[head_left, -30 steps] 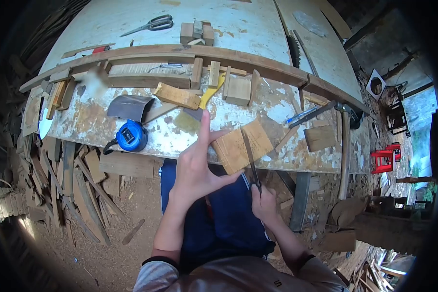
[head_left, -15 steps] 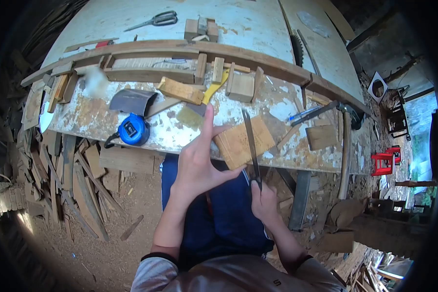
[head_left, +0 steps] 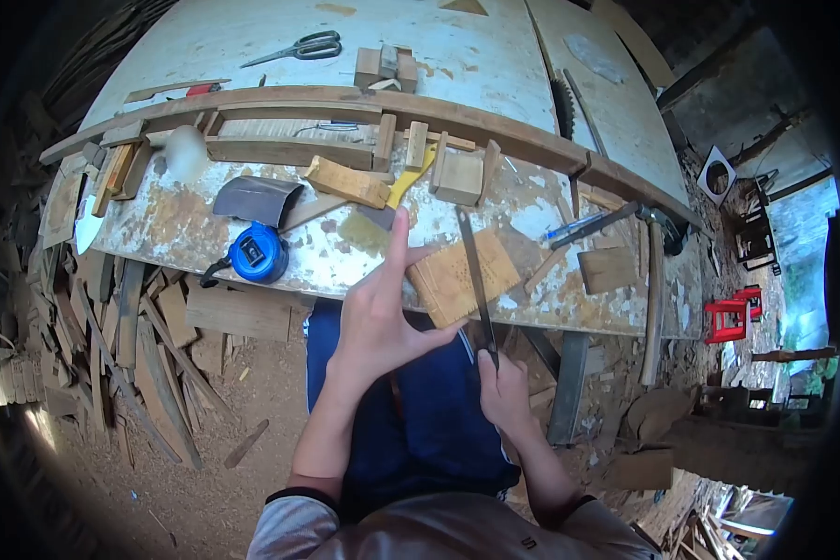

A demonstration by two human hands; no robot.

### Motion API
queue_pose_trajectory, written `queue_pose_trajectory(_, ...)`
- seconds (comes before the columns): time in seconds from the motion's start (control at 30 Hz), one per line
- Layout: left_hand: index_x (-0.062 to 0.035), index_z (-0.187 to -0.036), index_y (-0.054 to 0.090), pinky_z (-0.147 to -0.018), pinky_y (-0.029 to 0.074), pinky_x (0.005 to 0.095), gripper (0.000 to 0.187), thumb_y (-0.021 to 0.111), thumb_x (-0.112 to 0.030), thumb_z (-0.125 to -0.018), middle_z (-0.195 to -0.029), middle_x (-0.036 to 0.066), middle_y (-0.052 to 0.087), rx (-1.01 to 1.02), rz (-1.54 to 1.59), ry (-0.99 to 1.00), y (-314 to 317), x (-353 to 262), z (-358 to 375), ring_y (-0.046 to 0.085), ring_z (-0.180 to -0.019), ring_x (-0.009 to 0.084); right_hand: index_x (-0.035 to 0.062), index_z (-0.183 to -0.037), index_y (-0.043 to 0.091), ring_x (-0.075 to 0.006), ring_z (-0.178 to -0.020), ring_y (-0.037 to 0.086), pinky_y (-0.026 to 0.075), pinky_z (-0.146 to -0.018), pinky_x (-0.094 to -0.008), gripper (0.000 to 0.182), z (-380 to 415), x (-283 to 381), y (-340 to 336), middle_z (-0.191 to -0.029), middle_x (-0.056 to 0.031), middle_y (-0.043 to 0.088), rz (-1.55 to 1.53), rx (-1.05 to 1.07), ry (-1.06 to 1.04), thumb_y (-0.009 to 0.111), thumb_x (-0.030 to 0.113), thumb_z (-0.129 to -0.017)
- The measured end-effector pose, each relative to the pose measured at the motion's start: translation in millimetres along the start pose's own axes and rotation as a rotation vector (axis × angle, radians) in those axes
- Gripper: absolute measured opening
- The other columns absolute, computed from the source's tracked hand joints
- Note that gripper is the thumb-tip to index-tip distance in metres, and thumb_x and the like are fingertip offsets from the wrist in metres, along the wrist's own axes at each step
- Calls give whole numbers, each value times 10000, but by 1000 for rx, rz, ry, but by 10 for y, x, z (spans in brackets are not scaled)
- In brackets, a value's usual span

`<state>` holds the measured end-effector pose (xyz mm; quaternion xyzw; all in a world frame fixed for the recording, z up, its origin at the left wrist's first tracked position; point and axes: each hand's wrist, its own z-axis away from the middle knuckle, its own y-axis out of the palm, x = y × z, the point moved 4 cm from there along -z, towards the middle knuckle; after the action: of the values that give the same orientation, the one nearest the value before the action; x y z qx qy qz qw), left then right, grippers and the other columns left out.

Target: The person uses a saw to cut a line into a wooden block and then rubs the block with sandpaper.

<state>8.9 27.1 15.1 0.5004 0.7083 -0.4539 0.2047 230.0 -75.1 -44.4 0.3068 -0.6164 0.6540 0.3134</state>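
Observation:
My left hand (head_left: 378, 317) grips a square wooden block (head_left: 446, 280) at its left side, thumb along the lower edge and index finger pointing up away from it. The block's tan face carries fine lines and small dark marks. In my right hand (head_left: 504, 390) is a long, narrow dark file (head_left: 478, 271), its handle end inside my closed fist. It slants up across the block's face, its tip reaching past the upper edge. Beyond the block, a yellow tool (head_left: 413, 177) and a wood piece (head_left: 347, 181) lie on the worn workbench (head_left: 317, 245).
A blue tape measure (head_left: 258, 252) sits at the bench's front left, below a curved dark sheet (head_left: 256, 198). A hammer (head_left: 653, 280) lies at the right. One long wooden rail (head_left: 523, 131) crosses the bench; scissors (head_left: 301, 47) rest behind it. Wood offcuts (head_left: 163, 373) pile below left.
The file and my right hand have shifted slightly left and down over the block. My left hand keeps the same grip, and the whole view has turned a little.

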Motion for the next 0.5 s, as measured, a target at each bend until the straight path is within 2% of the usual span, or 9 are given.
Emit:
queue_pose_trajectory(0.03, 33, -1805, 100, -1072, 626, 438, 1513, 1071, -200, -668, -1285, 216, 804, 7, 7, -8, 3, 3, 5, 807, -1190, 352, 2, -1007, 711, -525, -792, 705, 551, -745, -585, 241, 35, -47, 35, -825, -279, 693, 30, -12, -15, 598, 164, -1144)
queue_pose_trajectory(0.13, 35, -1806, 92, -1068, 626, 435, 1514, 1071, -202, -675, -1277, 217, 799, 18, 35, -2, 16, 48, 23, 805, -1173, 348, 8, -1029, 722, -532, -816, 704, 549, -765, -601, 241, 151, -735, 256, -839, -290, 696, 24, -32, -28, 602, 182, -1145)
queue_pose_trajectory(0.23, 35, -1806, 85, -1071, 624, 435, 1518, 1069, -196, -673, -1282, 218, 802, 3, 12, 2, -3, 57, -43, 806, -1180, 353, 9, -1030, 725, -530, -816, 711, 547, -758, -605, 239, -3, -77, 49, -837, -293, 696, 12, -37, -51, 613, 189, -1141)
queue_pose_trajectory(0.33, 36, -1805, 86, -1068, 625, 434, 1522, 1071, -198, -668, -1283, 217, 802, 24, 10, -27, -24, 14, -35, 807, -1179, 353, 9, -1036, 731, -528, -811, 718, 549, -737, -597, 233, 34, -217, 115, -837, -291, 702, 50, -37, -65, 613, 181, -1138)
queue_pose_trajectory(0.4, 36, -1805, 83, -1066, 626, 432, 1525, 1072, -202, -669, -1278, 217, 799, 28, 18, -24, 6, 41, 24, 807, -1169, 351, 10, -1024, 725, -534, -800, 714, 552, -714, -587, 226, 90, -536, 222, -833, -290, 701, 30, -51, -72, 607, 165, -1137)
queue_pose_trajectory(0.5, 36, -1805, 76, -1068, 626, 434, 1533, 1073, -200, -665, -1284, 221, 799, 15, 23, -18, -6, 39, -21, 806, -1183, 355, 4, -1020, 718, -538, -799, 713, 558, -720, -581, 205, -24, -21, 54, -839, -293, 704, 3, -49, -40, 613, 144, -1127)
